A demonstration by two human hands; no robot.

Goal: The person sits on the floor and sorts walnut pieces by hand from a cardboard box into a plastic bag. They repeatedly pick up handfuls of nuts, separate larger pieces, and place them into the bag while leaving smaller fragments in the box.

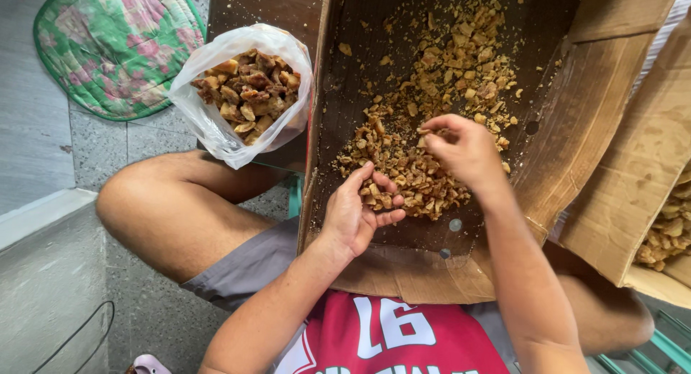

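The left hand lies palm up and cupped at the near edge of a pile of small brown fried pieces, with a few of those pieces resting in its hollow; the fingers curl loosely around them rather than closing tight. The right hand is just to the right and a little farther, palm down on top of the pile, its fingertips pinched together among the pieces. Whether it actually grips one cannot be told. The two hands are near each other but not touching.

The pile spreads across the floor of an open cardboard box that rests on the person's lap, thickest near the hands and thinning to crumbs toward the far side. To the left of the box, by the raised knee, stands a clear plastic bag, open at the top and filled with larger, darker brown chunks. A second cardboard box sits at the right edge, holding more of the pale pieces. Far left on the grey floor lies a green floral cushion.
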